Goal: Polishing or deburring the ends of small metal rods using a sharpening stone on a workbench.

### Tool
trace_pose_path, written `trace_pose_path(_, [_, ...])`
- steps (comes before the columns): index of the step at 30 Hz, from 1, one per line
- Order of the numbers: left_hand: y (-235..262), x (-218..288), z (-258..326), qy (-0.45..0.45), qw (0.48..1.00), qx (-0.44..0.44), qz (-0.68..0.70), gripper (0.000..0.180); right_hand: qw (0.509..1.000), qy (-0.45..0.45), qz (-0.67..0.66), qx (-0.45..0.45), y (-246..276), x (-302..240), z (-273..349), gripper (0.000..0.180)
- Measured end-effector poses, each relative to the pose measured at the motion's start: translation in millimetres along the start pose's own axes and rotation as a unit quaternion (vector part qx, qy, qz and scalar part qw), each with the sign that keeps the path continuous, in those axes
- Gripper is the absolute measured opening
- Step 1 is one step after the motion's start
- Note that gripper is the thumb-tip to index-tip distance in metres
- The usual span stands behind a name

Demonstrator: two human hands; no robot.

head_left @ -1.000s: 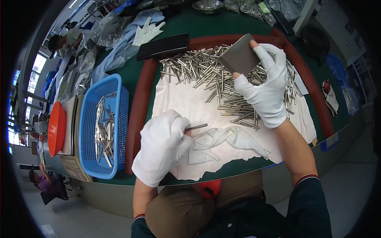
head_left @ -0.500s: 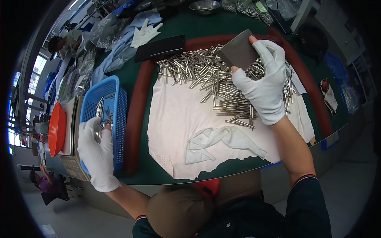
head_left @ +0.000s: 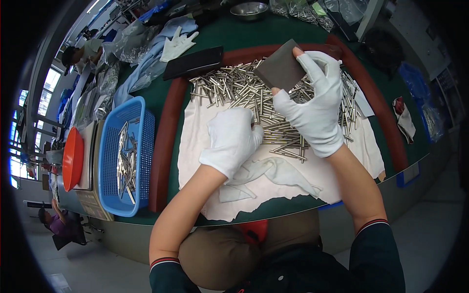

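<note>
My right hand point(head_left: 317, 105), gloved in white with bare thumb and fingertip, grips a flat dark grey square pad point(head_left: 281, 66) by its edges, above the heap. Beneath it spreads a pile of thin silvery metal pins point(head_left: 234, 83) on a pale pink cloth point(head_left: 195, 136). At the pile's near left edge is my left hand point(head_left: 231, 139), also gloved, back up and fingers curled among the pins. Its fingertips are mostly hidden, so what they hold cannot be made out. To the left, a blue plastic basket point(head_left: 107, 161) holds more pins point(head_left: 128, 166).
Dark red padded bars point(head_left: 168, 132) border the cloth. A crumpled white rag point(head_left: 278, 173) lies at its front. Behind are a black phone-like slab point(head_left: 194, 62), a spare white glove point(head_left: 178, 44) and a metal bowl point(head_left: 249, 10). An orange-red dish point(head_left: 72, 158) stands beyond the basket.
My left hand has moved from the basket rightward to the near left edge of the pin pile. My right hand, still gripping the square pad, has shifted slightly left.
</note>
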State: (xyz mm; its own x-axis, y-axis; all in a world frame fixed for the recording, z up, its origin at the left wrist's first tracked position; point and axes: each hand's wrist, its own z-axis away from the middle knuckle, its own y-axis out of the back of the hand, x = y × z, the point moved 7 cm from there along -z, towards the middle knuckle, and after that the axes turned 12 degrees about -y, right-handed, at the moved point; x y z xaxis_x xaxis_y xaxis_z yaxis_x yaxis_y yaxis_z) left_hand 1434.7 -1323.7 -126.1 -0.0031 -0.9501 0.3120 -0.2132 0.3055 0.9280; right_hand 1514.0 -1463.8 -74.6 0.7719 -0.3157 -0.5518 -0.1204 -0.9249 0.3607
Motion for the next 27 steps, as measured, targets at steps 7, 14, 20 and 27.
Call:
trace_pose_path(7, [-12.6,-1.3,-12.9,0.028,0.997,-0.057,-0.042,0.020,1.000,0.010,0.004,0.007,3.2,-3.4,-0.3,0.069])
trace_pose_path(14, [20.2,-6.6,-2.0,-0.038,0.999,0.024,-0.029,0.023,1.000,0.017,0.006,0.009,4.3,-5.8,-0.6,0.069])
trace_pose_path(20, [23.5,-51.3,49.7,0.123,0.786,0.056,0.603,0.023,0.999,0.014,-0.005,-0.031,-1.3,-10.1,4.8,0.070])
trace_pose_path(27, [-1.4,-55.4,71.2,0.146,0.684,0.101,0.707,0.061,0.993,0.054,-0.015,-0.106,-19.3,-35.1,27.7,0.075])
